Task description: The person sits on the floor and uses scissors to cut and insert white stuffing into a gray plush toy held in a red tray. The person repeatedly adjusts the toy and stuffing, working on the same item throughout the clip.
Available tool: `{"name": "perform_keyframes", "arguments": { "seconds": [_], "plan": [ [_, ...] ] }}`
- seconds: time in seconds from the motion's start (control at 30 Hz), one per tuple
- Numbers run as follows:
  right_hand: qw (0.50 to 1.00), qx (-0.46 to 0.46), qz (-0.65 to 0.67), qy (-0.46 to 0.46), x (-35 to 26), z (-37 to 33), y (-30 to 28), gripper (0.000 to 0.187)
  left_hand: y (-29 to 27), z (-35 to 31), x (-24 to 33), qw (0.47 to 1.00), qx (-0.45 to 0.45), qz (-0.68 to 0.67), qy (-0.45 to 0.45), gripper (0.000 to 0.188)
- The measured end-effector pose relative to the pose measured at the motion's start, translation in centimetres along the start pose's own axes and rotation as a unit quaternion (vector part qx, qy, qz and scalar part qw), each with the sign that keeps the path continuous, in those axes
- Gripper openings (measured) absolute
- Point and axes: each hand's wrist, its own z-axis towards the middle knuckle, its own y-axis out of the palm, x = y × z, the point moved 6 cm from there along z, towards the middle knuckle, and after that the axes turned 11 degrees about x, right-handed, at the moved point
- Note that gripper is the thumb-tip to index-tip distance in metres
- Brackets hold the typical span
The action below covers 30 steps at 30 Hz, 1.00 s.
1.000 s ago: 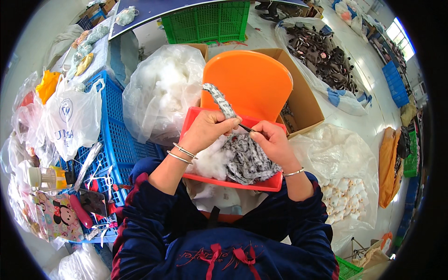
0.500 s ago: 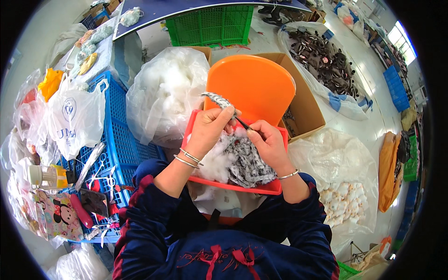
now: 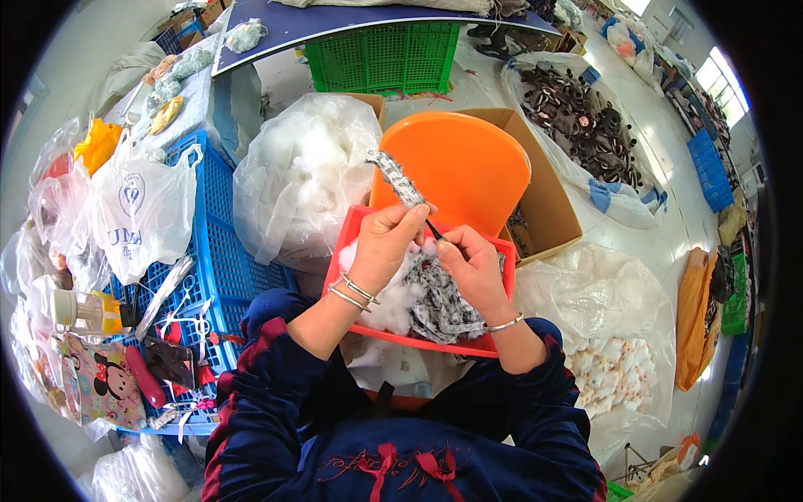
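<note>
My left hand (image 3: 386,244) pinches the lower end of a narrow grey-and-white fuzzy fabric strip (image 3: 391,176), whose free end sticks up and bends left. My right hand (image 3: 470,266) grips a thin dark tool (image 3: 432,229), probably tweezers, its tip reaching the strip at my left fingers; whether it is inside the strip is hidden. Below both hands, a red plastic tray (image 3: 456,346) sits at my lap. White stuffing (image 3: 386,308) fills its left part, and a heap of similar grey-and-white fuzzy pieces (image 3: 442,311) lies on the right.
An orange chair (image 3: 452,167) stands just beyond the tray, before a cardboard box (image 3: 552,205). At left are a bag of stuffing (image 3: 276,180) and a blue crate (image 3: 219,243) with tools on it. To the right lies a plastic bag with small white pieces (image 3: 615,372).
The strip's free end has swung from lying nearly sideways to standing more upright, showing more of its length. Both hands stay close together, and the whole view has shifted slightly.
</note>
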Motion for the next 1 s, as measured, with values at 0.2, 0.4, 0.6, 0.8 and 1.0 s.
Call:
{"name": "perform_keyframes", "arguments": {
  "seconds": [0.2,0.4,0.6,0.8,1.0],
  "plan": [
    [0.996,0.02,-0.068,-0.058,-0.6,-0.1,0.4,0.009,-0.9,0.3,0.3,1.0,0.003,-0.027,0.009,0.033],
    [0.989,0.03,-0.085,-0.119,-1.2,-0.3,0.6,0.009,-0.1,-0.1,-0.1,0.996,-0.005,-0.092,0.009,0.034],
    [0.999,-0.006,-0.002,-0.035,-0.1,-0.3,1.0,0.013,0.1,-0.4,-0.8,0.997,0.023,-0.055,0.051,0.03],
    [0.999,0.002,0.029,-0.018,0.3,-0.5,1.0,0.01,0.0,-0.4,-1.0,0.998,0.022,-0.024,0.046,0.027],
    [0.999,0.02,-0.031,-0.037,-0.5,-0.2,0.0,0.009,-0.3,0.1,0.3,1.0,0.003,-0.021,0.02,0.025]
  ]
}}
